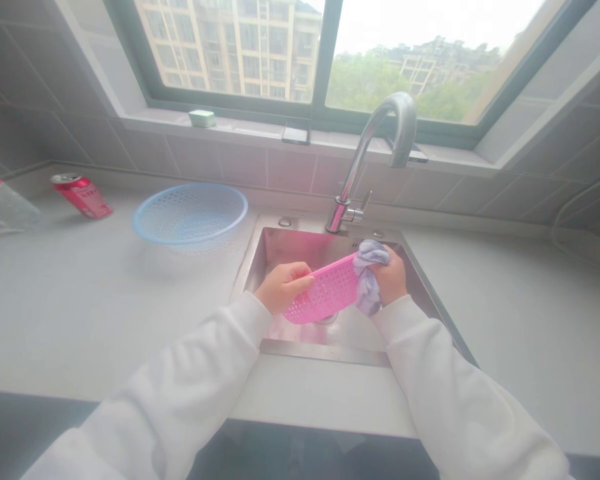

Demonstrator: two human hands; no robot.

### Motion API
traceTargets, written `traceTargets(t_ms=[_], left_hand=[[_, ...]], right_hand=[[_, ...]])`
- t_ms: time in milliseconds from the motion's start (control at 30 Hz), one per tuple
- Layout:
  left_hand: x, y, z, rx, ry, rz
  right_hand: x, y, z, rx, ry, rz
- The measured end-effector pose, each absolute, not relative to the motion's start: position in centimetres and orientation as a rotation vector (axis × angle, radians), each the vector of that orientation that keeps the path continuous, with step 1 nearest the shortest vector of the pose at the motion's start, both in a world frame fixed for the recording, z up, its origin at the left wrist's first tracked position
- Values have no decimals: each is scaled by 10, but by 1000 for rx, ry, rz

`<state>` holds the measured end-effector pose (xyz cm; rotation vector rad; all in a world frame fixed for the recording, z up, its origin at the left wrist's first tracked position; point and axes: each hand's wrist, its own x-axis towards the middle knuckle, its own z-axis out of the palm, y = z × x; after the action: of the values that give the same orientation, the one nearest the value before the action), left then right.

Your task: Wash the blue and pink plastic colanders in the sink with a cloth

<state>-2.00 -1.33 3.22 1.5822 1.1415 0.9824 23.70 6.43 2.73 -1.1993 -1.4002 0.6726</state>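
My left fingers [294, 280] are pinching the near-left end of a pink, perforated plastic basket [326, 293], thumb lying along its rim, while my right hand [393, 275] is bunching a crumpled, pale lilac-grey cloth [371, 257] around the other end; some of those fingertips are hiding behind it. The basket is hanging tilted between both hands, above a square stainless-steel sink [325, 352]. I am judging this wiping as partway along: the cloth is covering only the right end, leaving the stretch beside my left fingers uncovered, though I cannot tell whether that part is dry. Nothing is standing between my hands. Beyond my right fingers a curved chrome faucet [362, 152] is rising, perhaps crowding a high lift. Left of my left fingers, a round, light-blue mesh basket [190, 217] is resting on the counter, and a red metal can [84, 195] is standing farther off.
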Motion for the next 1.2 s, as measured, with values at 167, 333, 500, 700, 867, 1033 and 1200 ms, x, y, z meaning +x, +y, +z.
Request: traceTargets(t_ms=[167,333,500,700,867,1033,1200], left_hand=[[-20,-14,33,1576,1141,976],[-20,-13,32,1578,1139,975],[-20,-12,30,1571,1138,981],[-20,-12,28,1561,1131,981],[-20,-12,28,1557,1138,974],[-20,-13,30,1561,1145,975],[-19,-13,30,1569,1140,984]], right_hand=[[237,64,27,-1200,-1402,682],[238,65,27,-1202,-1407,677],[237,64,28,-1203,-1401,677],[237,64,28,-1204,-1397,686],[238,66,25,-1202,-1394,679],[236,66,26,-1208,-1387,687],[234,64,29,-1212,-1367,699]])
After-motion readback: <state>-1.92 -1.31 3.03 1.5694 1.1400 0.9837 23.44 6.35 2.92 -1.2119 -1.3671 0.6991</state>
